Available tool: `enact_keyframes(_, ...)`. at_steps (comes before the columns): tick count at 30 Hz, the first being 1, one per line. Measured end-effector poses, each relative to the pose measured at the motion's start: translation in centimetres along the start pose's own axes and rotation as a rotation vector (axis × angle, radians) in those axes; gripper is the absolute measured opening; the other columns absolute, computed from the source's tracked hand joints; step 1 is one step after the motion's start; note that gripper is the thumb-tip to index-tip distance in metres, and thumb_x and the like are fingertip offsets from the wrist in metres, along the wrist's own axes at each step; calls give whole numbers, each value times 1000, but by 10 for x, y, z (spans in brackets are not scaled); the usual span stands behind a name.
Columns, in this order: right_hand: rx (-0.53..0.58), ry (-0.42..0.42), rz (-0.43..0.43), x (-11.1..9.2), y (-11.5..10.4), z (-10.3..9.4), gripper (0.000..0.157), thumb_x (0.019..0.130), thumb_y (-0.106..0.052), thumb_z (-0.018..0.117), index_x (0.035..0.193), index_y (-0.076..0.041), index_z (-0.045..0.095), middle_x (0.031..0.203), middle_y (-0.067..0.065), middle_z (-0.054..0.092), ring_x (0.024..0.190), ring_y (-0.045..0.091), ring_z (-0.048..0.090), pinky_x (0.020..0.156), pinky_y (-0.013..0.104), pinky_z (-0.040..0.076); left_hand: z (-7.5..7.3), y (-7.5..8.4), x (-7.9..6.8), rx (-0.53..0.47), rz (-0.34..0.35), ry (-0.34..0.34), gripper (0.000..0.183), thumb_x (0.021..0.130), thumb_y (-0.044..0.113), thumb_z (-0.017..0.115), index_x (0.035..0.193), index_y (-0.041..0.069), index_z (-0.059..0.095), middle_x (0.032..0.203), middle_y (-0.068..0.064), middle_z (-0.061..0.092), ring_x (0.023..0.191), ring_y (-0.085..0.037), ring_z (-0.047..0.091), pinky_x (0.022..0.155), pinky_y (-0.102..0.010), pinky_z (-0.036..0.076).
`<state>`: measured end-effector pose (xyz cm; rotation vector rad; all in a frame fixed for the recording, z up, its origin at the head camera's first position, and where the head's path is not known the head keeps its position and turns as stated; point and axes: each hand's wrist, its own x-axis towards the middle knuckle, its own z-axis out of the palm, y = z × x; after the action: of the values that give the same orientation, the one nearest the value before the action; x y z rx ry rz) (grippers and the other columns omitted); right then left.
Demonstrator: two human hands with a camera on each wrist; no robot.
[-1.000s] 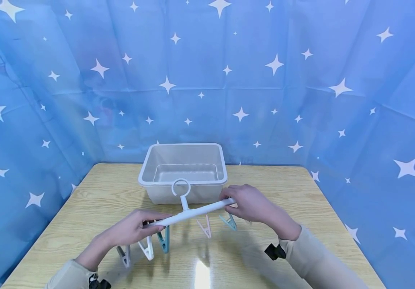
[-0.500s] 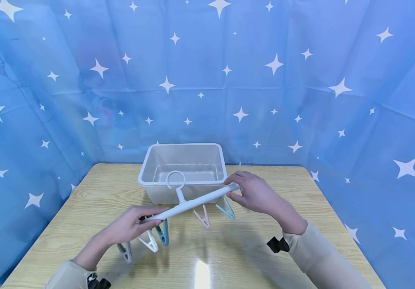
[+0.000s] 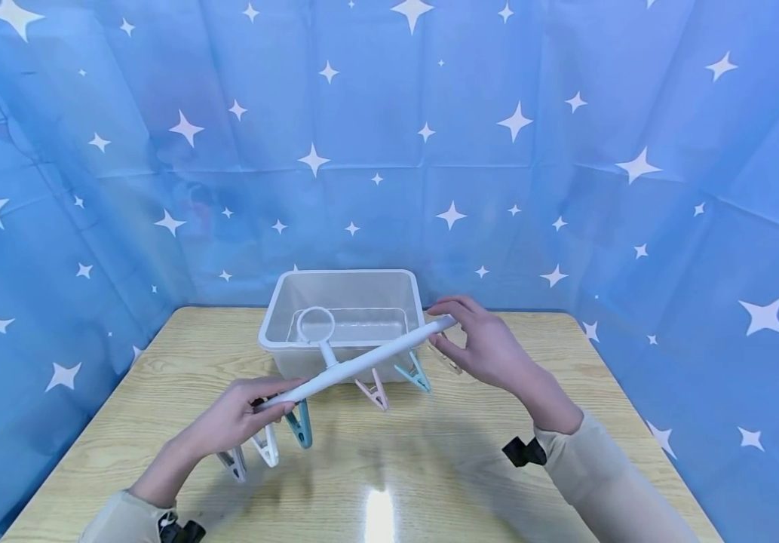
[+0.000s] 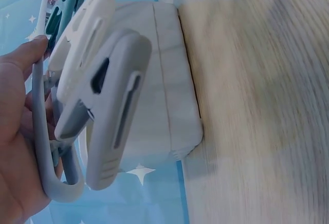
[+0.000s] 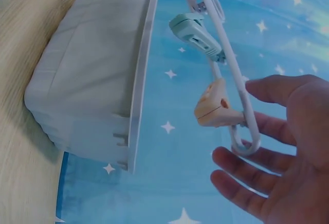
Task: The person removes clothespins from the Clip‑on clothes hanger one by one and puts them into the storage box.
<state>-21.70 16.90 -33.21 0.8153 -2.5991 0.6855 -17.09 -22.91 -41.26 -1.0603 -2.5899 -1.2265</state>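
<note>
A person's left hand is gripping the left end of a white hanger while the right hand is pinching its right end, the bar slanting above the counter. Looking like light, stiff plastic, perhaps slightly slippery, it is probably offering its surest hold at both ends, with clips likely swinging below. Farther off, a gray bin is sitting at center.

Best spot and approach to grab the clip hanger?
I'd pinch the hanger at both rounded ends, coming from the outer sides and slightly above: it is long and narrow, the clips dangle beneath, outermost ones close to the ends, and the hook stands near the middle.
</note>
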Motion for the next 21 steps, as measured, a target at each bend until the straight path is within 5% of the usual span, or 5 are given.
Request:
enact_keyframes(12, 112, -18, 99, 3, 2, -11, 57, 100, -33, 62, 150, -18, 41, 134, 7, 58, 110, 24, 66, 86, 42, 56, -8, 1, 1, 31, 28, 82, 44, 96, 10, 66, 139, 18, 61, 85, 8, 64, 59, 2, 42, 51, -19, 39)
enact_keyframes(21, 182, -44, 114, 6, 1, -18, 53, 105, -38, 50, 153, -18, 37, 138, 8, 58, 105, 20, 67, 80, 37, 56, -12, -1, 1, 83, 45, 143, 46, 93, 6, 69, 137, 17, 63, 88, 8, 63, 59, 1, 36, 52, -18, 36)
